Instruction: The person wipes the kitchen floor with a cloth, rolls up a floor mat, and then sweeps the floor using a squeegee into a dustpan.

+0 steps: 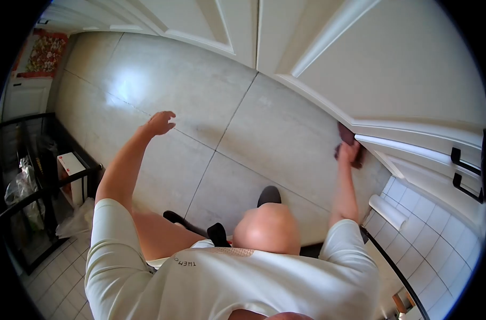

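Observation:
My left hand [161, 123] hangs in the air above the grey tiled floor [189, 74], fingers apart and loosely bent, with nothing in it. On the other side, my right hand [350, 152] reaches down to the lower edge of a white panelled cabinet door [403, 69]. Its fingers are wrapped round a dark reddish-brown item [346, 133], which looks like a bunched cloth. Part of this item shows above the hand, against the door's edge, and part below it. The door hides some of it.
A black-framed rack [19, 205] with a white box [72, 165] and plastic bags stands at the left. Black handles [467, 186] stick out from the cabinet at the right. A white roll [388, 212] lies by white wall tiles. My knee [267, 229] is bent in front.

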`<state>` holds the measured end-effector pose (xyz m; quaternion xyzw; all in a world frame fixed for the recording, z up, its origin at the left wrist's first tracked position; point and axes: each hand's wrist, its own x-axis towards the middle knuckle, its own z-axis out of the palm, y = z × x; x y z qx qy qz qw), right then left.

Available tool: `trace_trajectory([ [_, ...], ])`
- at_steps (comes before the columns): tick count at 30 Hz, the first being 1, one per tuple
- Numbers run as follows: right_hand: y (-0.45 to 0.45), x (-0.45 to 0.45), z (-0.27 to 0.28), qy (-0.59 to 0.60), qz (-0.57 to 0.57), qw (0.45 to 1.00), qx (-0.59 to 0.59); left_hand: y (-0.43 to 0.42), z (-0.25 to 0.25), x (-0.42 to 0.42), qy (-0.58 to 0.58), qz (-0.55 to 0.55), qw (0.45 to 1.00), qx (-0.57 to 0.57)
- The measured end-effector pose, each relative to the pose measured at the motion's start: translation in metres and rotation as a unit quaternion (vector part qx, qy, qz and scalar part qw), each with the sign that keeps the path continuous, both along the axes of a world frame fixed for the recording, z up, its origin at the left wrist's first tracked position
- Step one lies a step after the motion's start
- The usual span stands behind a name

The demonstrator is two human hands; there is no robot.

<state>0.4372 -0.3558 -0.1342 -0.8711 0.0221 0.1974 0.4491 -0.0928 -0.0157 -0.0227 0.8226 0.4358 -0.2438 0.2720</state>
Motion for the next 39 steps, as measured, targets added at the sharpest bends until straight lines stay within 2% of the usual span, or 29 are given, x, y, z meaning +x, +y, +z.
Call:
trace_trajectory([
  [1,0.015,-0.001,-0.031,-0.101,0.070,0.988,-0.097,0.000,-0.002,0.008,-0.023,0.023,0.999,0.008],
  [2,0.028,-0.002,-0.063,-0.209,0.119,0.949,-0.202,0.000,-0.002,0.017,-0.027,0.025,0.999,0.007],
  [3,0.064,-0.045,-0.032,-0.202,0.172,0.933,-0.243,-0.001,-0.001,0.022,-0.046,0.048,0.998,0.006],
  [5,0.121,-0.104,-0.009,-0.207,0.212,0.924,-0.243,-0.001,0.010,0.028,-0.070,0.074,0.995,0.006],
  [7,0.156,-0.141,-0.004,-0.196,0.303,0.916,-0.176,-0.007,0.011,0.030,-0.080,0.079,0.994,-0.003],
  [8,0.170,-0.153,0.002,-0.200,0.306,0.914,-0.174,-0.009,0.011,0.029,-0.088,0.081,0.993,-0.011],
  [10,0.191,-0.173,0.011,-0.182,0.427,0.872,-0.155,-0.013,0.004,0.018,-0.095,0.094,0.991,-0.014],
  [12,0.199,-0.176,0.016,-0.176,0.430,0.872,-0.153,-0.016,-0.004,0.008,-0.117,0.109,0.986,-0.038],
  [16,0.192,-0.168,0.007,-0.195,0.414,0.882,-0.109,-0.028,-0.029,-0.022,-0.119,0.137,0.983,0.032],
  [18,0.196,-0.172,0.008,-0.233,0.428,0.864,-0.124,-0.039,-0.044,-0.038,-0.099,0.155,0.982,0.035],
  [20,0.210,-0.183,0.025,-0.206,0.421,0.863,-0.190,-0.060,-0.051,-0.049,-0.034,0.223,0.968,0.111],
  [21,0.221,-0.188,0.030,-0.207,0.425,0.860,-0.191,-0.065,-0.069,-0.060,-0.032,0.229,0.967,0.103],
  [24,0.248,-0.203,0.029,-0.218,0.426,0.851,-0.217,-0.086,-0.059,-0.058,0.002,0.257,0.963,0.085],
  [28,0.280,-0.223,0.012,-0.280,0.488,0.812,-0.158,-0.083,-0.068,-0.057,0.000,0.271,0.958,0.090],
  [30,0.299,-0.233,0.006,-0.320,0.554,0.764,-0.087,-0.075,-0.065,-0.054,-0.001,0.262,0.962,0.072],
  [34,0.351,-0.260,0.009,-0.290,0.590,0.749,-0.080,-0.066,-0.068,-0.068,-0.005,0.215,0.976,0.021],
  [39,0.419,-0.296,0.002,-0.293,0.632,0.716,-0.053,-0.064,-0.074,-0.073,-0.037,0.234,0.972,-0.014],
])
